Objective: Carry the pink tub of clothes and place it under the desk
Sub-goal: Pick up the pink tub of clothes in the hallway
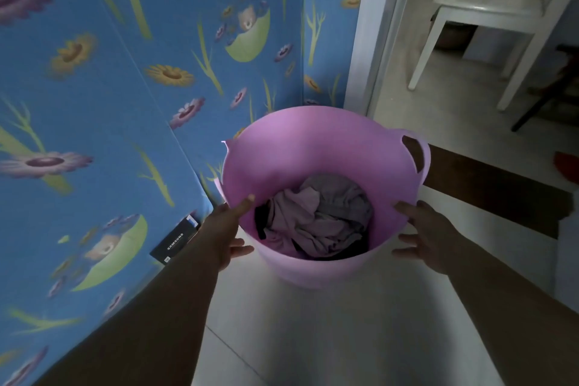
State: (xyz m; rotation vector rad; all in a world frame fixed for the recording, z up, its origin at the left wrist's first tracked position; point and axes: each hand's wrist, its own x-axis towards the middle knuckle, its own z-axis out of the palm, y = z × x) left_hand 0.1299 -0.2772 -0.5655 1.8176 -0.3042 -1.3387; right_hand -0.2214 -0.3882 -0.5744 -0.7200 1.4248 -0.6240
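The pink tub [313, 141] is in front of me near a corner of the blue flowered wall, over the pale tiled floor. Crumpled grey, pale pink and dark clothes [316, 216] lie in its bottom. A cut-out handle [415, 153] shows on its far right rim. My left hand [230, 229] grips the near left rim, thumb over the edge. My right hand [429, 235] holds the near right side, fingers spread on the wall. I cannot tell whether the tub touches the floor. No desk is in view.
A blue wall with flower pattern [94, 103] runs along the left. A black box [175, 241] leans at its foot. A white door frame [372, 28] opens at the right onto a room with a white chair [482, 6] and a dark threshold strip [501, 191].
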